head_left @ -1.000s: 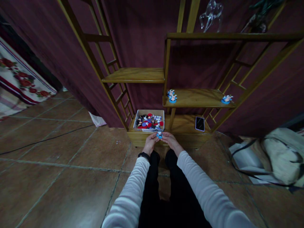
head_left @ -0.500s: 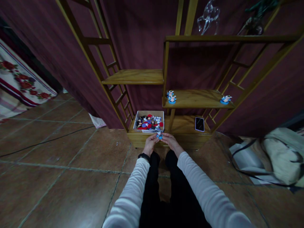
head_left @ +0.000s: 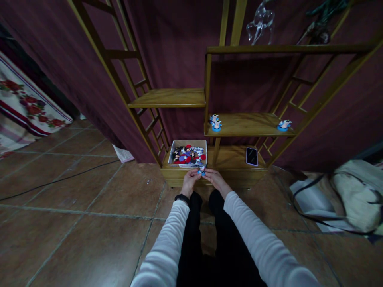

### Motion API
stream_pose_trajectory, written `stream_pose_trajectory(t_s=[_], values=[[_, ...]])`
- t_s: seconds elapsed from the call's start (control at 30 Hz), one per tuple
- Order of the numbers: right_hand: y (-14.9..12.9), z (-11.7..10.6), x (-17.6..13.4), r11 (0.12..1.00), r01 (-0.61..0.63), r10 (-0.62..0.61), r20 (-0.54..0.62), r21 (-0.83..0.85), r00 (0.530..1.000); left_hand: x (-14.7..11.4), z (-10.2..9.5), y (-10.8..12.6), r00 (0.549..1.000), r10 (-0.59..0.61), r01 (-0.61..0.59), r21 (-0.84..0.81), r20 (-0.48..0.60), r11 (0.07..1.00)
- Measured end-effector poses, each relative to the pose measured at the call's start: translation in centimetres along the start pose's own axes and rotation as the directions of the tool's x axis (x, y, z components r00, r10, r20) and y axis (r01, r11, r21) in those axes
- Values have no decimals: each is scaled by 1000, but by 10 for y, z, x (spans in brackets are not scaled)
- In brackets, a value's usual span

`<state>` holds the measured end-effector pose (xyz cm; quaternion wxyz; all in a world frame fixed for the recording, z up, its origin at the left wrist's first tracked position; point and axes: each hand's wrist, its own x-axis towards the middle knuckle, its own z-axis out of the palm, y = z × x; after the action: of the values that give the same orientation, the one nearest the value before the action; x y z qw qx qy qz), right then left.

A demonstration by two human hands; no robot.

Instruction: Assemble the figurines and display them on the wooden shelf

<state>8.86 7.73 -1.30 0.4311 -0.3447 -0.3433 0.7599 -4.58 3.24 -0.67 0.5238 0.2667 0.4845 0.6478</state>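
Observation:
A small figurine [head_left: 202,170] with a blue base is held upright between the fingertips of my two hands. My left hand [head_left: 189,181], with a dark band at the wrist, pinches it from the left. From the right, my right hand [head_left: 216,178] grips it too. Just beyond my hands stands an open cardboard box [head_left: 191,142] full of small figurines with red, purple and white parts. On the middle shelf, two blue-based figurines [head_left: 216,125] stand close together at the left end, and another figurine [head_left: 284,125] is at the right end.
The wooden shelf unit [head_left: 167,98] fills the space before me. A phone [head_left: 251,156] lies on its lowest shelf. A clear glass ornament [head_left: 261,24] stands on the upper right board. Bags [head_left: 356,195] rest on the floor at right; a black cable [head_left: 60,180] crosses the tiles at left.
The figurine between my fingers has turned or tilted slightly. Both hands stay in nearly the same place, and the view has shifted a little.

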Motion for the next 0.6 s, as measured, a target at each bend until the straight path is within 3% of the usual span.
stream_pose_trajectory(t_s=[0.6], values=[[0,-2,1,999,5,-4,25,-38,1000,4,-4,-3,998,-67,67,-45,-8,997]])
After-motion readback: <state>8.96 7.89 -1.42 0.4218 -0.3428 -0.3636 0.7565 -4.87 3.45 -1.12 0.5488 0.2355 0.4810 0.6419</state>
